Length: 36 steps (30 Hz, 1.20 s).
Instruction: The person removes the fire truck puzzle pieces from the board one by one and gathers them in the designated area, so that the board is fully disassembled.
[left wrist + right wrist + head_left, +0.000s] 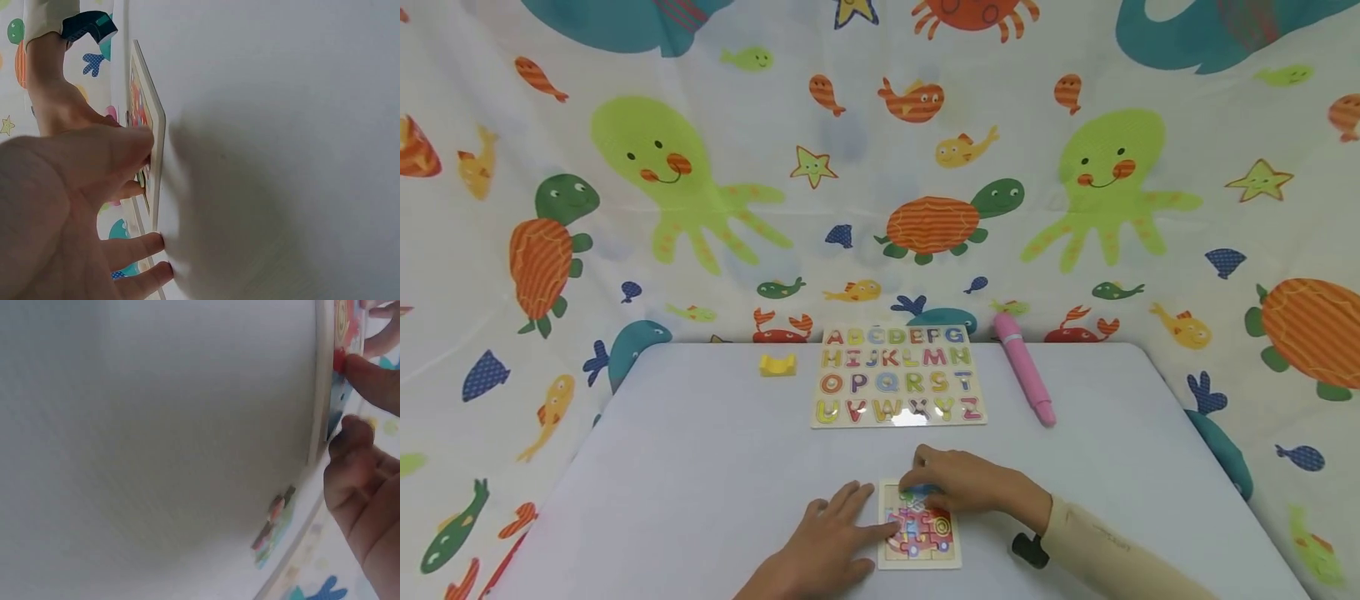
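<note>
A small jigsaw puzzle in a pale wooden tray (957, 550) lies on the white table near its front. Its pieces form a colourful picture with red and pink parts. My left hand (827, 537) rests at the tray's left side with fingers spread, the thumb reaching over the rim onto the pieces. Bent over the tray's top end, my right hand (966, 481) pinches a blue puzzle piece (337, 403) between thumb and finger. The fingers partly hide that piece in the head view. In the left wrist view the tray (156, 112) appears nearly edge-on.
Behind the puzzle lies an alphabet board (898, 395) with coloured letters. A pink marker-like stick (1026, 371) lies to its right, and a small yellow block (777, 365) to its left. A cloth printed with sea animals (850, 167) hangs behind the table (700, 467).
</note>
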### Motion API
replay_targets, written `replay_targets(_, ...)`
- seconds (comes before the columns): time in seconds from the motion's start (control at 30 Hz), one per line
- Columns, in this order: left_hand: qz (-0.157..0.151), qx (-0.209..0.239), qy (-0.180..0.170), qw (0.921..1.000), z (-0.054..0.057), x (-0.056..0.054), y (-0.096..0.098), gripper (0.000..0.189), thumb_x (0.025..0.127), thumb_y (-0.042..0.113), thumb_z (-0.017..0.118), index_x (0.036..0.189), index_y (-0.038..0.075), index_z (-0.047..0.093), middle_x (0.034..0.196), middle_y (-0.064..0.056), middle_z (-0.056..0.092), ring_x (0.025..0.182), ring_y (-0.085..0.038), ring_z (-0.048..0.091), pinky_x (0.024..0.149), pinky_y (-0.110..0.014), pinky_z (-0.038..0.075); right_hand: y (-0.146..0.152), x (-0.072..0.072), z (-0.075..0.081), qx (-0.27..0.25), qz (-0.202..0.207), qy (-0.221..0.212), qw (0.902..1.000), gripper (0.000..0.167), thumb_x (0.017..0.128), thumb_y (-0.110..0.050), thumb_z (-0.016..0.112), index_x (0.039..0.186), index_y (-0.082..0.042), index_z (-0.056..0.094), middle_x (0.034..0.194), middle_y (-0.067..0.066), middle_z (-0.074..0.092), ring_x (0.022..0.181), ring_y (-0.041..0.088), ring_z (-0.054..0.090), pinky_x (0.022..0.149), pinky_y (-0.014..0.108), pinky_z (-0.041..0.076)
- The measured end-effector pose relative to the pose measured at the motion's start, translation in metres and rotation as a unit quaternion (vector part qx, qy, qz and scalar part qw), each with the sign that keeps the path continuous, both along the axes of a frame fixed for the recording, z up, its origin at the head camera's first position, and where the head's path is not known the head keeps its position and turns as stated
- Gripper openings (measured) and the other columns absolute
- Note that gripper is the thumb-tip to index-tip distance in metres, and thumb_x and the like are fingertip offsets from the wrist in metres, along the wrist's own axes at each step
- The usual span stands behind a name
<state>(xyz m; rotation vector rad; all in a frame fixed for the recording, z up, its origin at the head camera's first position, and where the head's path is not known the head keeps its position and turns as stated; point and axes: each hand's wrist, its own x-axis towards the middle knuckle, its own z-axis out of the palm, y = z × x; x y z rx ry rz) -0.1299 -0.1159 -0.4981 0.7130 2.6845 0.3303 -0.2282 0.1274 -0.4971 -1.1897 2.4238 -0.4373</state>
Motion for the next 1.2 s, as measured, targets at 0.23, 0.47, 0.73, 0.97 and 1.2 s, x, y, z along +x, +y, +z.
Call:
replay_targets(0.23, -0.002, -0.006, 0.009, 0.9999, 0.000, 0.000, 0.002, 0.050, 0.091, 0.040, 0.074, 0.139, 0.048, 0.061, 0.158, -0.009, 0.041, 0.146, -0.037, 0.034, 0.103, -0.063, 0.040, -0.005, 0.003, 0.002, 0.026, -0.006, 0.004, 0.9996, 0.040, 0.094, -0.015, 0.075, 0.130, -0.029, 0.067, 0.108, -0.006, 0.059, 0.079, 0.004, 0.052, 0.076, 0.021, 0.051)
replay_targets(0.47, -0.008, 0.005, 0.031, 0.9995, 0.000, 0.001, 0.002, 0.050, 0.091, 0.038, 0.074, 0.139, 0.045, 0.062, 0.157, -0.012, 0.041, 0.145, -0.038, 0.035, 0.101, -0.063, 0.041, -0.005, 0.009, -0.005, -0.006, -0.030, 0.017, 0.9994, 0.037, 0.092, -0.009, 0.075, 0.122, -0.028, 0.064, 0.100, -0.011, 0.058, 0.077, 0.004, 0.051, 0.072, 0.022, 0.049)
replay_targets(0.73, -0.009, 0.011, 0.030, 0.9994, -0.004, -0.001, 0.001, 0.051, 0.091, 0.037, 0.075, 0.139, 0.045, 0.061, 0.158, -0.011, 0.041, 0.145, -0.039, 0.035, 0.101, -0.064, 0.041, 0.006, 0.008, -0.020, -0.139, -0.094, -0.045, 0.9848, 0.017, 0.098, -0.015, 0.068, 0.112, -0.024, 0.068, 0.091, -0.015, 0.059, 0.081, 0.002, 0.052, 0.075, 0.023, 0.049)
replay_targets(0.97, -0.003, 0.015, 0.029, 0.9995, -0.007, -0.001, 0.002, 0.051, 0.090, 0.037, 0.075, 0.138, 0.045, 0.062, 0.157, -0.011, 0.041, 0.145, -0.039, 0.035, 0.102, -0.064, 0.040, 0.045, -0.013, 0.003, -0.181, -0.136, -0.085, 0.9702, 0.011, 0.096, -0.011, 0.070, 0.103, -0.019, 0.065, 0.083, -0.009, 0.058, 0.076, 0.008, 0.054, 0.066, 0.024, 0.049)
replay_targets(1.2, 0.008, 0.022, 0.030, 0.9993, -0.009, -0.001, 0.003, 0.049, 0.090, 0.035, 0.075, 0.137, 0.044, 0.064, 0.157, -0.012, 0.041, 0.144, -0.039, 0.035, 0.102, -0.064, 0.039, 0.098, -0.034, 0.005, -0.097, -0.141, -0.058, 0.9835, 0.016, 0.088, -0.002, 0.074, 0.087, -0.013, 0.061, 0.074, -0.008, 0.048, 0.073, 0.008, 0.049, 0.064, 0.025, 0.041)
